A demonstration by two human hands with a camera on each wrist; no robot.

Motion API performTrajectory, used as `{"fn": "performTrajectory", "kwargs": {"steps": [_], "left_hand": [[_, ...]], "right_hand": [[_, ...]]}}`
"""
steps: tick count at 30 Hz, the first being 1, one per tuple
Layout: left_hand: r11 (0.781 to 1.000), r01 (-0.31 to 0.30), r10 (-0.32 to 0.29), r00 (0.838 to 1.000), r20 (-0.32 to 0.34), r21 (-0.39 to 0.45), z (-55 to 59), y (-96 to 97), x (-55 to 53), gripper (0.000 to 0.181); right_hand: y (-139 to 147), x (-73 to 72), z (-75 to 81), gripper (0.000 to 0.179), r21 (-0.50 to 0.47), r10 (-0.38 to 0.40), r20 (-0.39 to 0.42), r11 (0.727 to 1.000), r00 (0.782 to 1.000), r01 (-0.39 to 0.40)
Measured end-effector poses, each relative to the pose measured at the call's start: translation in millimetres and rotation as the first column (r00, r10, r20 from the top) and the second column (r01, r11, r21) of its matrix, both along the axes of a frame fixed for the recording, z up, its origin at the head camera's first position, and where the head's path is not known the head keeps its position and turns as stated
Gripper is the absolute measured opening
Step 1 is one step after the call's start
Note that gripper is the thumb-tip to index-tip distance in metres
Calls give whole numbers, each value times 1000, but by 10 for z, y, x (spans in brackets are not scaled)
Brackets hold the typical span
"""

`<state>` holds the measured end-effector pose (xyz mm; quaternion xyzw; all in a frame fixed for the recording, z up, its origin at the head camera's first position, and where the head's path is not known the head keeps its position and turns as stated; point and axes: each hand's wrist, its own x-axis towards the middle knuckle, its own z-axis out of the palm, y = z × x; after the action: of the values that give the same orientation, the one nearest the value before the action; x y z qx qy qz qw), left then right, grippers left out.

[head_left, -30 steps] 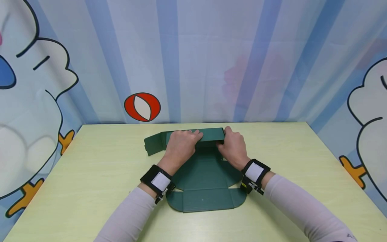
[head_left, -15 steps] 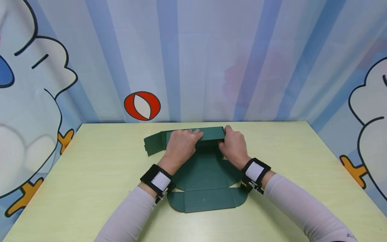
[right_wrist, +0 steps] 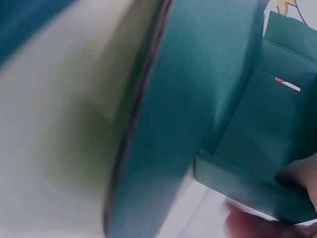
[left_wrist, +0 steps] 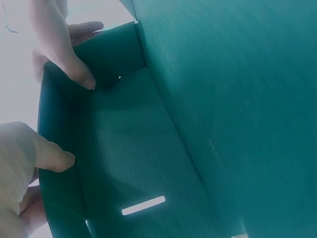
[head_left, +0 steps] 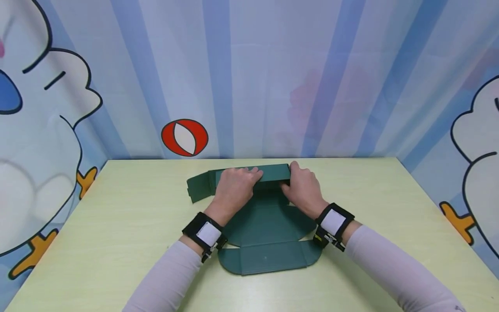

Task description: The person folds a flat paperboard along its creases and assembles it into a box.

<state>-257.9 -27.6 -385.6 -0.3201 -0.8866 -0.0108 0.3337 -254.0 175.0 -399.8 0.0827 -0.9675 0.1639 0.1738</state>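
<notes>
We see the green cardboard box (head_left: 267,225) lying partly folded near the middle of the surface (head_left: 117,242), its far wall (head_left: 274,173) raised, an end flap (head_left: 200,187) jutting out at the left, and its near flap (head_left: 273,258) lying toward the person. Very little changes over the last second: the near flap drifts slightly to the right, while the raised wall keeps its shape. We take this as the fold being steadied rather than carried further. The left hand (head_left: 235,186) grips the raised wall near its middle, its thumb on the inside in the left wrist view. The right hand (head_left: 306,190) pinches the right corner, though the right wrist view is blurred and we cannot say exactly how every finger lies. Both forearms (head_left: 167,273) reach forward and inward, wrist bands (head_left: 204,234) on either side of the box; behind hangs a striped curtain (head_left: 265,86).
</notes>
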Motion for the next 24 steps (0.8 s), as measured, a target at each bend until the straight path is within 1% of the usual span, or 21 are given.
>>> {"fn": "performTrajectory", "kwargs": {"steps": [1, 3, 4, 6, 9, 11, 13, 17, 20, 24], "left_hand": [[1000, 2, -2, 1000, -2, -1, -5, 5, 0, 21], [1000, 4, -4, 1000, -6, -11, -10, 17, 2, 21], [1000, 3, -3, 1000, -7, -16, -11, 24, 3, 21], [1000, -5, 5, 1000, -7, -27, -11, 39, 8, 23], [999, -17, 17, 1000, 3, -36, -6, 58, 20, 26], [999, -23, 23, 1000, 10, -33, -3, 62, 26, 28], [1000, -21, 22, 1000, 18, -23, -3, 60, 29, 28], [1000, -12, 12, 999, 44, 7, -4, 43, 36, 29], [1000, 2, -4, 998, 65, 23, -9, 16, 45, 30], [998, 28, -31, 997, 75, 49, -23, -35, 44, 28]], "right_hand": [[7, 9, 14, 40, 37, 9, -19, 999, 1000, -8], [20, 25, 42, 49, 111, 51, -84, 993, 995, -41], [21, 28, 57, 52, 147, 84, -119, 987, 989, -66], [16, 35, 94, 57, 210, 175, -175, 968, 969, -137], [-11, 56, 143, 51, 266, 296, -203, 934, 933, -239], [-28, 69, 167, 45, 293, 340, -206, 916, 918, -273], [-32, 77, 170, 41, 312, 358, -216, 907, 908, -283], [-5, 57, 139, 40, 354, 375, -233, 892, 897, -281], [17, 43, 115, 39, 368, 386, -242, 885, 890, -284], [42, 40, 109, 39, 374, 394, -257, 882, 882, -286]]}}
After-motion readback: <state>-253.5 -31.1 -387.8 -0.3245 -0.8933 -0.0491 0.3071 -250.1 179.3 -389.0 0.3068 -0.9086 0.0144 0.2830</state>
